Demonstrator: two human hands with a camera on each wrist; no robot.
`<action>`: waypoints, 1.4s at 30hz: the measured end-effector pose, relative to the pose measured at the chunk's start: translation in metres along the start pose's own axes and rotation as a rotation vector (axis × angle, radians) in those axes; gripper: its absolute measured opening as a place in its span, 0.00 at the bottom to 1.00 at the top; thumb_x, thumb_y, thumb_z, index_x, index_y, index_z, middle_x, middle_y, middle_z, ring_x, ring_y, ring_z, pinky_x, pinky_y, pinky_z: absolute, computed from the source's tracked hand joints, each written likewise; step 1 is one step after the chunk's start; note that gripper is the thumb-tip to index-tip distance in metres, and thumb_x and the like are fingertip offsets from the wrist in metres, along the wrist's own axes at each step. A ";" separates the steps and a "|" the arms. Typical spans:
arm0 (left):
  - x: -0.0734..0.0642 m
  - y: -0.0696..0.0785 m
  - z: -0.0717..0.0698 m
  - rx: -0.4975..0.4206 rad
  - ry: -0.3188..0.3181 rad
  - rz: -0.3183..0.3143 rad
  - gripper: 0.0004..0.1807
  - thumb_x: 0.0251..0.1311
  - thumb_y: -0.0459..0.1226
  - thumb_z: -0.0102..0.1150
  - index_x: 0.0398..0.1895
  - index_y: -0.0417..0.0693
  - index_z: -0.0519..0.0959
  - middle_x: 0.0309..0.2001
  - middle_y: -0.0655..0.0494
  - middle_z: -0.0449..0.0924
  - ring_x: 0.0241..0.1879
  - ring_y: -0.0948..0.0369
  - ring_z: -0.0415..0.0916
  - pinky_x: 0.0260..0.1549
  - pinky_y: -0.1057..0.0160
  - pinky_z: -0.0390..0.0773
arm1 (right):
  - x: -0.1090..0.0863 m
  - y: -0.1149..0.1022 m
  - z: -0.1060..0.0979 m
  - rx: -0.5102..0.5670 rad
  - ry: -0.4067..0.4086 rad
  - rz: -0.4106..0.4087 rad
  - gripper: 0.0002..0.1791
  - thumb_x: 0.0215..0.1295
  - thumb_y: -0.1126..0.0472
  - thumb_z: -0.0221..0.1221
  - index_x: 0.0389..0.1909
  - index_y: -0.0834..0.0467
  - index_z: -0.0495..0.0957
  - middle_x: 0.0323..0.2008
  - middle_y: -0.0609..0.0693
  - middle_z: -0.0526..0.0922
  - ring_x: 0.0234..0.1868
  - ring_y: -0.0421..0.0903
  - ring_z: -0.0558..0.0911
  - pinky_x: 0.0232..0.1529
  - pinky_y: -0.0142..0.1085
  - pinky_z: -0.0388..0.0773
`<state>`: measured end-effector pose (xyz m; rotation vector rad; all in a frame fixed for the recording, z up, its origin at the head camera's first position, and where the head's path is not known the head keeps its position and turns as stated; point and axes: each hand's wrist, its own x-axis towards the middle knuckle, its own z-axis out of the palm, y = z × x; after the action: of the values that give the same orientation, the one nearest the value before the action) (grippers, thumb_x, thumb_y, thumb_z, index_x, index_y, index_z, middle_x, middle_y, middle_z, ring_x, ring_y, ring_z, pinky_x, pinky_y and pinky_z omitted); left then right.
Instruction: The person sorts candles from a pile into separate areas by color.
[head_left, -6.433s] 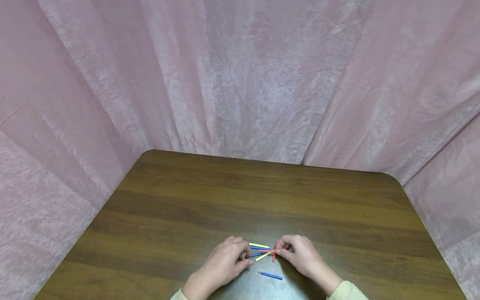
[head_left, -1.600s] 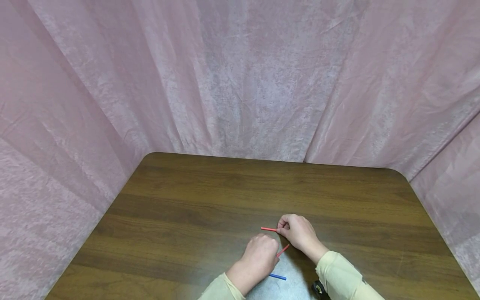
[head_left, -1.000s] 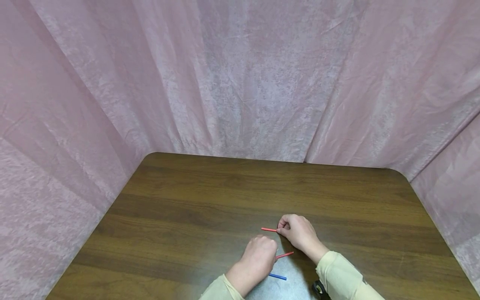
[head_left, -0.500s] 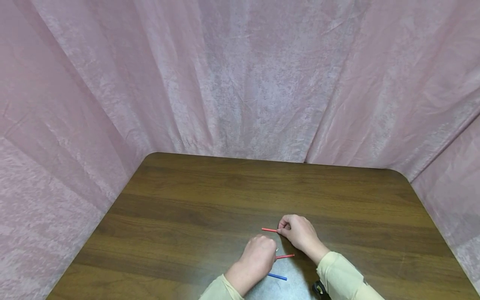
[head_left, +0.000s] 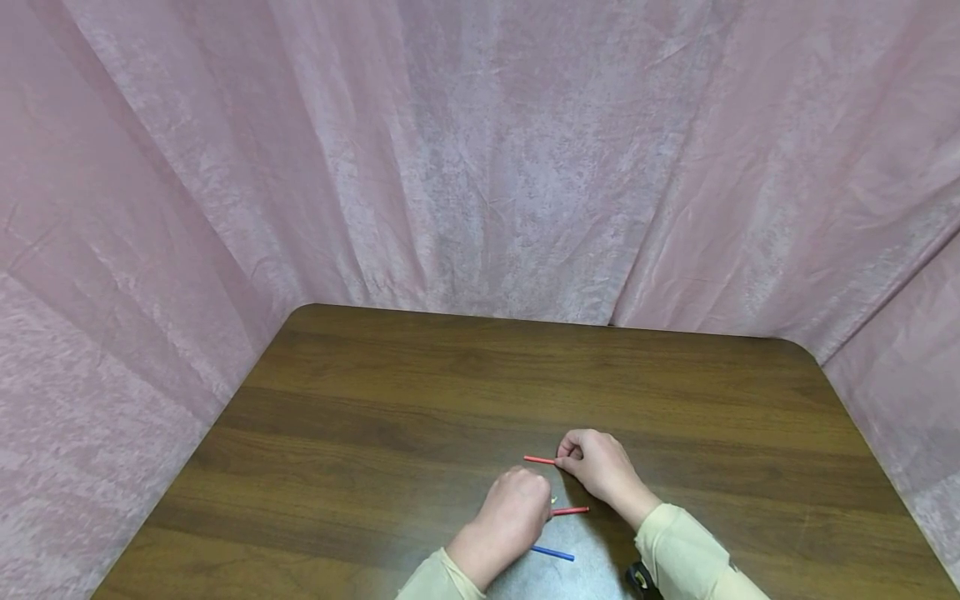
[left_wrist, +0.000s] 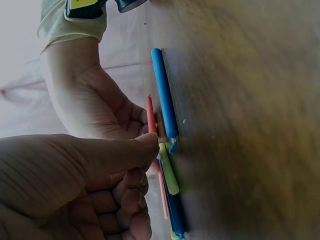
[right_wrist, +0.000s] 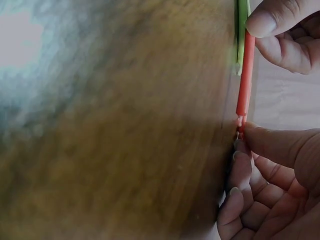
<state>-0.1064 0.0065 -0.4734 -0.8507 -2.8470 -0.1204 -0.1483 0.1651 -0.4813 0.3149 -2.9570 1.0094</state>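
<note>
My left hand (head_left: 513, 508) pinches a red candle (head_left: 572, 511) between thumb and fingertips; it sticks out to the right. In the right wrist view, the wick end of that red candle (right_wrist: 245, 80) is near the right fingertips. Farther back, my right hand (head_left: 600, 468) pinches the end of another red candle (head_left: 539, 459), which points left. A blue candle (head_left: 553, 553) lies on the table, partly behind the left hand. Below the left thumb, the left wrist view shows a yellow-green candle (left_wrist: 169, 170) and a dark blue candle (left_wrist: 176, 212), which the left hand mostly hides in the head view.
The brown wooden table (head_left: 420, 392) has rounded far corners. Pink curtains (head_left: 510, 167) hang around its back and sides. A black device (head_left: 641, 577) is at the right wrist, beside the pale yellow sleeve (head_left: 682, 550).
Several seconds ago the candles showed in a loose pile between the hands. Since then the left hand has moved right and the right hand farther back. The left hand's red candle has swung to point right.
</note>
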 end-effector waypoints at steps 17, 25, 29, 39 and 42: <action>0.000 -0.009 -0.001 -0.102 -0.010 0.034 0.16 0.43 0.38 0.68 0.07 0.59 0.71 0.14 0.65 0.71 0.21 0.62 0.74 0.22 0.64 0.70 | 0.001 -0.003 -0.001 0.000 -0.039 0.050 0.12 0.51 0.65 0.70 0.20 0.52 0.75 0.16 0.39 0.73 0.21 0.37 0.70 0.29 0.37 0.68; 0.000 -0.013 -0.003 -0.162 -0.030 0.045 0.16 0.45 0.38 0.67 0.08 0.59 0.72 0.14 0.67 0.69 0.20 0.64 0.72 0.21 0.65 0.68 | 0.001 0.000 -0.002 0.018 -0.047 0.038 0.12 0.52 0.65 0.69 0.21 0.52 0.75 0.17 0.39 0.74 0.22 0.36 0.71 0.30 0.36 0.68; 0.001 -0.016 -0.003 -0.191 -0.040 0.047 0.16 0.46 0.38 0.68 0.09 0.59 0.72 0.15 0.67 0.68 0.20 0.65 0.71 0.21 0.66 0.68 | 0.001 0.000 -0.003 0.034 -0.055 0.035 0.11 0.52 0.65 0.69 0.21 0.52 0.75 0.17 0.38 0.75 0.22 0.36 0.72 0.31 0.36 0.69; 0.002 -0.022 -0.005 -0.225 -0.066 0.040 0.14 0.48 0.39 0.69 0.12 0.58 0.74 0.16 0.67 0.69 0.21 0.66 0.69 0.22 0.66 0.68 | -0.001 0.001 -0.006 0.060 -0.084 0.040 0.09 0.56 0.66 0.67 0.24 0.53 0.77 0.20 0.40 0.78 0.25 0.36 0.74 0.32 0.36 0.71; 0.003 -0.024 -0.005 -0.231 -0.084 0.037 0.15 0.49 0.39 0.69 0.13 0.57 0.73 0.15 0.67 0.67 0.20 0.66 0.67 0.21 0.67 0.67 | -0.001 0.002 -0.007 0.064 -0.081 0.028 0.09 0.56 0.66 0.67 0.24 0.53 0.77 0.20 0.40 0.78 0.25 0.35 0.74 0.32 0.35 0.71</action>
<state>-0.1211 -0.0126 -0.4683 -0.9731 -2.9331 -0.4252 -0.1480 0.1712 -0.4772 0.3231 -3.0138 1.1233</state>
